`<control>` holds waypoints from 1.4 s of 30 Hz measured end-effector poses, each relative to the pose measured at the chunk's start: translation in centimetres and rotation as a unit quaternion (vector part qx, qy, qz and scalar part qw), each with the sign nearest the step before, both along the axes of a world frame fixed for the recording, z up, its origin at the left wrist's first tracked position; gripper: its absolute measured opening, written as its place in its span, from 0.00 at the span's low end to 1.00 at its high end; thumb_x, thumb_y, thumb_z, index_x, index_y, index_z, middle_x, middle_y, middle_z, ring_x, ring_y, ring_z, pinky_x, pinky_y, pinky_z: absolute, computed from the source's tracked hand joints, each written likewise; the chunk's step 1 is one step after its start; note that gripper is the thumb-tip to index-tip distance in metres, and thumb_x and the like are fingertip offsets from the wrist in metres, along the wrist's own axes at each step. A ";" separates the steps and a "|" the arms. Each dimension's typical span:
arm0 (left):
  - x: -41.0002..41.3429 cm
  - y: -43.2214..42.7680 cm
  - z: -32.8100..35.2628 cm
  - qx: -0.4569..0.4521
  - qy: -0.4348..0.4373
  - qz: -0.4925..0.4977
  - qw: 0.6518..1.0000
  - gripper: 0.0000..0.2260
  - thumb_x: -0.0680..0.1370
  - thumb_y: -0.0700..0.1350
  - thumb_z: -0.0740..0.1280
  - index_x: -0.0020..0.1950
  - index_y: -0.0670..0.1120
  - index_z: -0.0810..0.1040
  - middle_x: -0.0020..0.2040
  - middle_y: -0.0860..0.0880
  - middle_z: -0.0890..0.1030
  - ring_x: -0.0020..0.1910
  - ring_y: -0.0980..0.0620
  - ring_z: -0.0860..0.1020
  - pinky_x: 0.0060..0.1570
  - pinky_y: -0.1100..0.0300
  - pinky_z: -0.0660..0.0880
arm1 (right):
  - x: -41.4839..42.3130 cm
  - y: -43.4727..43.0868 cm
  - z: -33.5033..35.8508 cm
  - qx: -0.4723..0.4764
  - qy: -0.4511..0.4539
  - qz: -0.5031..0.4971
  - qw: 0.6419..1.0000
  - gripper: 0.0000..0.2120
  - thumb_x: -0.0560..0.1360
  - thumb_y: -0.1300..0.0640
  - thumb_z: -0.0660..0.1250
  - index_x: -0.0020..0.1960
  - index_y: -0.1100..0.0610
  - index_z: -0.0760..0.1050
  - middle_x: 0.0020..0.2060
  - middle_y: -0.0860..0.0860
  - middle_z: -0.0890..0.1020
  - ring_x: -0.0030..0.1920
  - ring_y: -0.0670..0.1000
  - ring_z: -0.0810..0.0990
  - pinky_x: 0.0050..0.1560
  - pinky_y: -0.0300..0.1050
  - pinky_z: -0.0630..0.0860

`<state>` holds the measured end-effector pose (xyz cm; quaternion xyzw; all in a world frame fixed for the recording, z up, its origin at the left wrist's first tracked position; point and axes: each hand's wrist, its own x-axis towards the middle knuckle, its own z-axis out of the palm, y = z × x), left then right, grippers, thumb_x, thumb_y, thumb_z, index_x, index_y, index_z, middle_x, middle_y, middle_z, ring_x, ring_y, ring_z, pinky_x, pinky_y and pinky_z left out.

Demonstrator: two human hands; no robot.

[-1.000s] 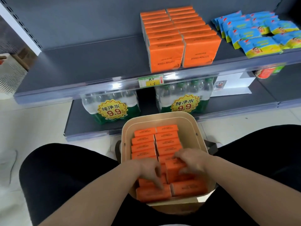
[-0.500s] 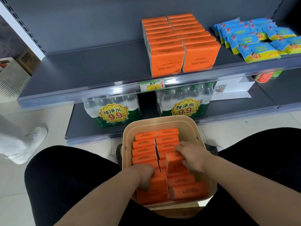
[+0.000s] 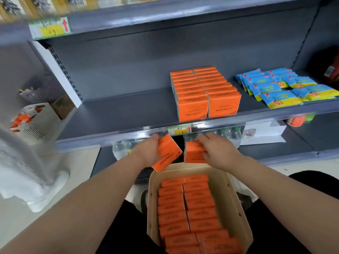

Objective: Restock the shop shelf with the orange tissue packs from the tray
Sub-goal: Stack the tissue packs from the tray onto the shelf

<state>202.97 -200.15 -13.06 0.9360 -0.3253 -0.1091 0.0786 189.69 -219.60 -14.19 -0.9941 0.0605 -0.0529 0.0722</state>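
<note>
The left hand (image 3: 146, 153) is curled round a tilted pack (image 3: 167, 153), the right hand (image 3: 218, 153) round a second pack (image 3: 193, 154). Both are held above the far rim of the tray (image 3: 225, 195), just below the edge of the shelf (image 3: 119, 110), where more packs (image 3: 207, 92) are stacked.

We see two orange tissue packs in the air. One pack (image 3: 167, 153) sits tilted in the left hand (image 3: 146, 153); the other pack (image 3: 192, 153), nearly upright, is in the right hand (image 3: 218, 151). There's a small gap between them. Both are just over the far rim of the beige tray (image 3: 226, 184) and just below the grey shelf (image 3: 119, 110) front edge. The tray packs (image 3: 185, 208) stand on edge in two rows. The shelf stack (image 3: 205, 94) is two rows deep, right of centre, with "COTTON TISSUE" print upside down.
</note>
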 end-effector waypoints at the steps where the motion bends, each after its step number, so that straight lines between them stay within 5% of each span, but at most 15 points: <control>1: 0.4 0.0 1.1 -0.022 -0.017 0.016 0.999 0.20 0.74 0.43 0.67 0.64 0.43 0.65 0.55 0.42 0.79 0.53 0.41 0.77 0.44 0.54 0.70 | 0.5 -0.1 1.2 -0.003 -0.020 -0.005 1.000 0.22 0.74 0.57 0.64 0.67 0.50 0.67 0.59 0.51 0.74 0.61 0.54 0.73 0.57 0.49 0.70; 8: 3.8 0.1 6.2 -0.154 -0.086 0.098 0.980 0.17 0.74 0.40 0.65 0.61 0.45 0.66 0.52 0.43 0.78 0.50 0.42 0.76 0.45 0.50 0.73 | 4.2 -1.8 7.8 -0.027 -0.186 -0.062 0.980 0.22 0.75 0.61 0.63 0.69 0.52 0.67 0.58 0.54 0.73 0.61 0.58 0.70 0.57 0.54 0.65; 14: 6.9 -2.0 7.0 -0.141 -0.106 0.104 0.979 0.17 0.75 0.40 0.64 0.63 0.45 0.66 0.55 0.43 0.76 0.53 0.42 0.75 0.46 0.51 0.72 | 8.8 -4.1 9.9 -0.066 -0.219 -0.089 0.969 0.24 0.74 0.62 0.64 0.69 0.52 0.67 0.57 0.55 0.73 0.60 0.59 0.70 0.57 0.55 0.64; 32: 26.8 -15.0 5.6 0.010 -0.224 0.153 0.962 0.20 0.74 0.37 0.61 0.66 0.48 0.70 0.61 0.43 0.71 0.63 0.42 0.66 0.54 0.50 0.70 | 24.0 -13.4 9.2 -0.115 -0.158 -0.076 0.978 0.28 0.75 0.63 0.60 0.73 0.48 0.63 0.62 0.52 0.71 0.64 0.56 0.68 0.62 0.59 0.62; 42: 31.6 -19.6 2.9 -0.089 -0.216 0.147 0.961 0.23 0.74 0.34 0.58 0.66 0.52 0.71 0.61 0.44 0.68 0.62 0.42 0.65 0.56 0.49 0.69 | 25.2 -14.9 10.1 -0.080 -0.142 -0.048 0.986 0.28 0.76 0.60 0.61 0.72 0.44 0.62 0.62 0.47 0.71 0.65 0.52 0.67 0.60 0.53 0.62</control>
